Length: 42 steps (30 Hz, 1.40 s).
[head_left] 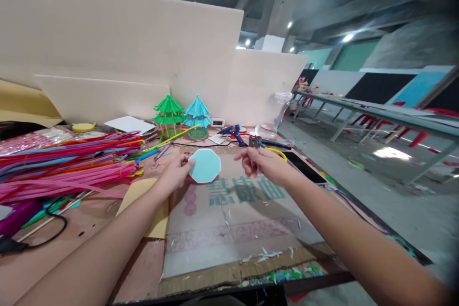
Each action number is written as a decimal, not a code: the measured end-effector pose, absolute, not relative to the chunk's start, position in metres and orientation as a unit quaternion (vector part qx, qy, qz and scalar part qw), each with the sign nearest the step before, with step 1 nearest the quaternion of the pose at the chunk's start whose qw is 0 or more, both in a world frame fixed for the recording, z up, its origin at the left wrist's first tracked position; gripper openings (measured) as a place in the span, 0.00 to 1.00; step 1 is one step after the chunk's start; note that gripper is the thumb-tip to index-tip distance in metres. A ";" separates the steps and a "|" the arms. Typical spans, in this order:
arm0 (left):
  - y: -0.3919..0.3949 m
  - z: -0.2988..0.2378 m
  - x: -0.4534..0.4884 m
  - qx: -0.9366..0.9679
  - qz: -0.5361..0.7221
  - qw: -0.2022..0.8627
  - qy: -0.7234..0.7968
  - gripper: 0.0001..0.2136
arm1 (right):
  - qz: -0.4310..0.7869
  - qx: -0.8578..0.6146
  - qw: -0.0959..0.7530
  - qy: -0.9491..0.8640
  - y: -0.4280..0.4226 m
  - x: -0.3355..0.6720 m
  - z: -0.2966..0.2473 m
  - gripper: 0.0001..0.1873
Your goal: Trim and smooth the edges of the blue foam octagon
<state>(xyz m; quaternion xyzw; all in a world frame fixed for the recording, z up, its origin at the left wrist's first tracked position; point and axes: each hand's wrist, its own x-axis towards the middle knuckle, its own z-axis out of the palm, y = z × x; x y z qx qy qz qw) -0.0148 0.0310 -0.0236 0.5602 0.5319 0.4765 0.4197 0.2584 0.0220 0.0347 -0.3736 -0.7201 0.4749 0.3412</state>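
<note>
Far L: bundled fuzzy strands [71, 167], mostly pink/red, heaped on tabletop [143, 267], prob. parked to one side so they stay in reach w/o crowding the middle. Next R, tan paper [158, 220], partly under L forearm. Behind, green model [168, 110] & blue model [198, 117], both w/ tiered roofs, upright near the white board [201, 57]; likely set back out of elbow range.

L hand [176, 172]: thumb & fingers pinch the L edge of pale-blue octagon [205, 166]. Edge grip leaves most of the face uncovered, approx. toward the wearer. Octagon sits between the hands: touching L, apart from R, above printed sheet [215, 244], which prob. serves as work mat (scraps [265, 254] at near edge).

Glue gun [234, 133] beyond, nr back.

R hand [260, 162]: index extended twd octagon, other fingers loosely curled. Yellow-handled tool [278, 153] right by it; can't tell if gripped or just behind. Far R: dark-screened phone [304, 167], flat, nr tabletop edge.
</note>
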 end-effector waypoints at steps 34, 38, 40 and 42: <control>-0.005 0.004 0.002 0.743 0.417 0.183 0.490 0.11 | 0.136 -0.394 0.412 -0.810 0.010 0.242 0.003 0.24; -0.008 0.002 0.003 0.773 0.393 0.145 0.475 0.14 | 0.022 -0.379 0.389 -0.839 0.009 0.243 0.005 0.22; -0.009 0.000 0.003 0.781 0.388 0.132 0.471 0.15 | -0.006 -0.377 0.374 -0.847 0.008 0.242 0.005 0.23; -0.010 -0.002 0.003 0.787 0.386 0.121 0.466 0.14 | -0.022 -0.374 0.362 -0.854 0.006 0.241 0.005 0.23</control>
